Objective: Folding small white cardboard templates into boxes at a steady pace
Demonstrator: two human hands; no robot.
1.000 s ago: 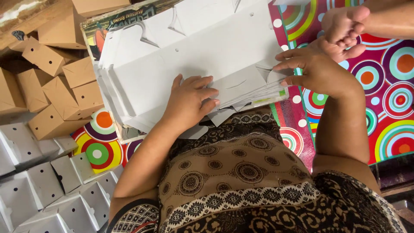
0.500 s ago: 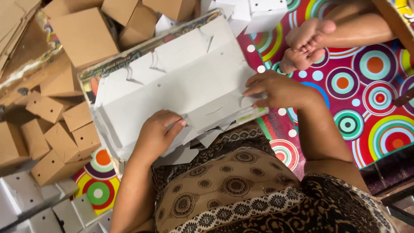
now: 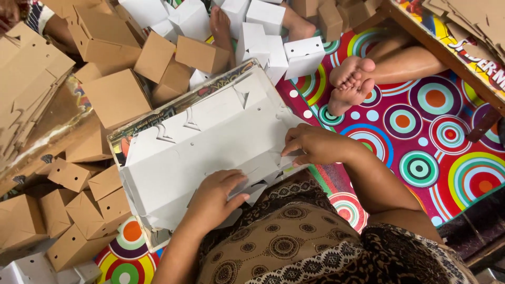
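A stack of flat white cardboard cut-outs (image 3: 210, 142) lies on a board in front of me, over my lap. My left hand (image 3: 216, 195) rests flat on the near edge of the top sheet, fingers spread. At the sheet's right edge, my right hand (image 3: 311, 145) pinches the cardboard between fingers and thumb. Both hands touch the same top sheet.
Folded brown boxes (image 3: 113, 97) pile up at the left and far left. Folded white boxes (image 3: 263, 37) lie at the top. Another person's bare feet (image 3: 352, 84) rest on the colourful circle-patterned mat (image 3: 436, 137). A wooden table (image 3: 447, 58) with flat brown cardboard stands at the top right.
The view has tilted so more of the far boxes and the other person's feet show. My hands stay on the white sheet, now lower in view.
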